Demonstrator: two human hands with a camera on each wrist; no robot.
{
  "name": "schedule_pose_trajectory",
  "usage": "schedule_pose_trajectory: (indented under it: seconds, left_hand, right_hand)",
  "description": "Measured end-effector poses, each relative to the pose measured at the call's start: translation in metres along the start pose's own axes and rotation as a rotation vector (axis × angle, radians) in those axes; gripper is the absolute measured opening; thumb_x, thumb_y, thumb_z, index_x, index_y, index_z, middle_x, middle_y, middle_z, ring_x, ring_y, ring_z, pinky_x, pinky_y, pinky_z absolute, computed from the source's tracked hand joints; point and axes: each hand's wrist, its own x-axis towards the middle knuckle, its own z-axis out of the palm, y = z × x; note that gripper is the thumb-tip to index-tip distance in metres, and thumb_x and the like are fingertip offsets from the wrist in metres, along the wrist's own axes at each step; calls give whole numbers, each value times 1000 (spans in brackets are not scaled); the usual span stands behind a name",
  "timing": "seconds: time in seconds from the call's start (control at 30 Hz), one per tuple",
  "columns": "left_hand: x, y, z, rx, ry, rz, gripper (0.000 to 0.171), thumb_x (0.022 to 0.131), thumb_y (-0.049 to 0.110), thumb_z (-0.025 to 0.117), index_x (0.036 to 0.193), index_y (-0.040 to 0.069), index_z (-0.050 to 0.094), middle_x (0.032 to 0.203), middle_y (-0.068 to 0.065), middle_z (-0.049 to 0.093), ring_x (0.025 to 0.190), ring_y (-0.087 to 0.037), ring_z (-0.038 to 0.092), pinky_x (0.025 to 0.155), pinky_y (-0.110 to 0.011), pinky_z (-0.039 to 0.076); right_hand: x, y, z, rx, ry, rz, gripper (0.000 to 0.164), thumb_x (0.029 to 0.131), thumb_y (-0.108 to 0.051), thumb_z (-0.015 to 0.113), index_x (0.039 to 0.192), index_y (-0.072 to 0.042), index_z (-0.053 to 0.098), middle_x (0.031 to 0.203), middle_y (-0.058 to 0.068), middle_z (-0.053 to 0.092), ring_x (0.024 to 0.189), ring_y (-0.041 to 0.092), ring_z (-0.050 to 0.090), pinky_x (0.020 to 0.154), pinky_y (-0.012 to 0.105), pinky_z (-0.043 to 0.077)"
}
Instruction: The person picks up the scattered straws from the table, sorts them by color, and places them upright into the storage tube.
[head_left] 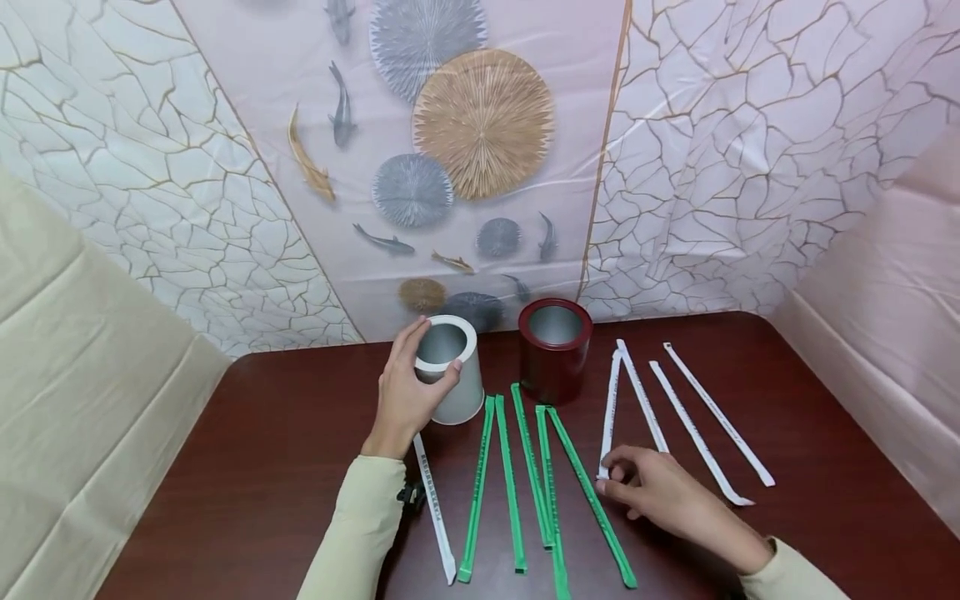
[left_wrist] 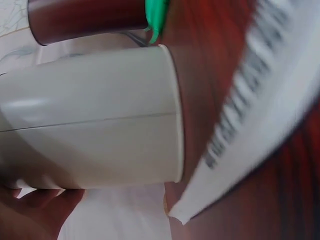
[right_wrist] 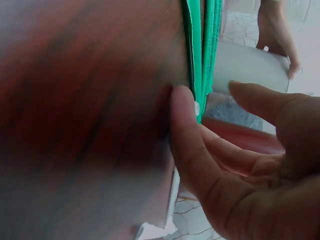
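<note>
A left hand [head_left: 405, 396] grips a pale grey, white-rimmed cylindrical can [head_left: 463, 392] while a right hand [head_left: 660, 492], thumb and forefinger spread, meets a slim white-wrapped stick [head_left: 611, 408].
The stick lies right of five green-wrapped sticks [head_left: 509, 483], its print unreadable from here; fingers partly mask its near end, and the can's palm-side wall is hidden.

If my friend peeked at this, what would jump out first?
Probably the five bright green strips near the front of the dark table. Then the big golden circle on the backdrop behind. The white can, in the left hand's grip, stands beside a dark red can.
</note>
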Motion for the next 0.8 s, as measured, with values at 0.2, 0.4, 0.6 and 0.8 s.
schedule_pose_trajectory:
  seconds: [0.2,0.4,0.6,0.8]
  left_hand:
    - [-2,1,-4,-20,10,-44,74,89,44,76,156,20,53,162,8,44,133,-27,58,100,-63,48]
    - [0,3,-2,-40,-27,-65,75,90,47,75,156,22,52,162,9,43,133,-26,57,104,-64,44]
    - [-1,4,-1,-51,-26,-80,75,89,45,76,156,23,52,163,8,42,135,-27,56,104,-63,45]
    - [0,5,-1,-57,-26,-92,75,90,45,76,157,24,51,163,11,41,134,-27,56,102,-61,47]
  right_hand:
    - [14,-15,15,-197,44,27,17,93,-15,80,96,-6,65,64,-5,57,45,11,57,52,28,49]
    - [17,-29,24,-329,65,166,22,93,-12,79,85,-12,59,55,-2,57,40,13,56,53,30,48]
    - [18,-42,30,-298,50,165,30,95,-15,79,76,-13,56,54,2,54,41,14,55,53,30,48]
    - [23,-49,38,-365,25,186,45,95,-12,77,57,-12,52,44,0,49,39,14,53,51,28,45]
